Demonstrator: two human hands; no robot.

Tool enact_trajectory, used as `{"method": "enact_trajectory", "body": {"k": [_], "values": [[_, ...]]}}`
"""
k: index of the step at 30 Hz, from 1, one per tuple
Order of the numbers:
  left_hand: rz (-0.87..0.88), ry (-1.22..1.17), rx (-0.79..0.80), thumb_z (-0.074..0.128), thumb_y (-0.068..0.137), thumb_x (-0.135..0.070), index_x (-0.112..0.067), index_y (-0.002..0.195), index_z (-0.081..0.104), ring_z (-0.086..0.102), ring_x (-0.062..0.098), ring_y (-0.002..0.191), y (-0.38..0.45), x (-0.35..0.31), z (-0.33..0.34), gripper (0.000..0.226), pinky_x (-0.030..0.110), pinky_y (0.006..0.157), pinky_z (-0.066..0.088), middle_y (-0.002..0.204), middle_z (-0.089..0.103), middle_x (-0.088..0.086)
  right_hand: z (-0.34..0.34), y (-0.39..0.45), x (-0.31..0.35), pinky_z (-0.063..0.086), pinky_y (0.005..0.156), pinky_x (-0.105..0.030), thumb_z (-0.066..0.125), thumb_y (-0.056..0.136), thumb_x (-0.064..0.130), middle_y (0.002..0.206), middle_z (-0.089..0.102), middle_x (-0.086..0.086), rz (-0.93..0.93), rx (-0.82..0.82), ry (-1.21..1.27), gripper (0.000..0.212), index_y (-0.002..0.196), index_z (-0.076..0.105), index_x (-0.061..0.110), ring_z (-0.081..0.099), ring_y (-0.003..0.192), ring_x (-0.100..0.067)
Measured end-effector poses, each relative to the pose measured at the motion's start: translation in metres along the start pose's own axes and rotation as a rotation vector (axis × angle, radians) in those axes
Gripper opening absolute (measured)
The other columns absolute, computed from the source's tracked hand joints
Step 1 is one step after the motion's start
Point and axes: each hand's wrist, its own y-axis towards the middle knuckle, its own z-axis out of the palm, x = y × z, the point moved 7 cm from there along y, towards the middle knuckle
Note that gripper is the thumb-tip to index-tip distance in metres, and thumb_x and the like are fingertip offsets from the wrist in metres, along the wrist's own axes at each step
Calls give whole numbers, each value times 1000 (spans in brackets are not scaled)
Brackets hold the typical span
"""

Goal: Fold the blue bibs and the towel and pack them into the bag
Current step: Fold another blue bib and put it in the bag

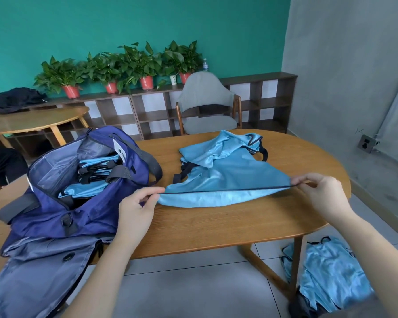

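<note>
A light blue bib (pixel 225 180) lies on the wooden table (pixel 216 226), its dark-trimmed near edge stretched taut between my hands. My left hand (pixel 136 207) pinches the left end of that edge and my right hand (pixel 319 193) pinches the right end. More blue bibs (pixel 218 148) lie crumpled in a heap behind it. At the left stands an open navy bag (pixel 62 216) with folded blue bibs (pixel 94 171) stacked inside. No towel is visible.
Another pile of blue bibs (pixel 329 276) lies low at the right, beside the table leg. A grey chair (pixel 207 104) stands behind the table. A shelf with potted plants (pixel 115 67) runs along the green wall. A second table (pixel 32 120) is at the far left.
</note>
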Motion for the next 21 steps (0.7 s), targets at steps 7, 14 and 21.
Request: {"method": "enact_trajectory", "body": {"k": [7, 14, 21], "values": [[68, 115, 254, 61, 88, 6, -29, 76, 79, 71, 11, 82, -31, -9, 8, 40, 23, 78, 54, 76, 75, -7, 9, -18, -16, 38, 97, -21, 61, 91, -4, 103, 71, 10, -21, 203, -202, 37, 77, 72, 29, 60, 104, -8], [144, 311, 263, 72, 87, -11, -46, 78, 74, 64, 10, 75, -33, -8, 20, 37, 22, 67, 50, 67, 68, -14, 14, -22, 0, 45, 96, -34, 59, 91, 4, 96, 70, 15, -105, 135, -242, 39, 77, 67, 40, 58, 108, -17], [283, 278, 85, 65, 88, -20, -30, 88, 79, 54, 15, 63, -10, -46, 45, 18, 20, 65, 45, 56, 55, -9, 63, -4, 36, 34, 94, -21, 59, 92, 4, 104, 70, 8, -221, 187, -133, 27, 95, 74, 27, 52, 110, -8]]}}
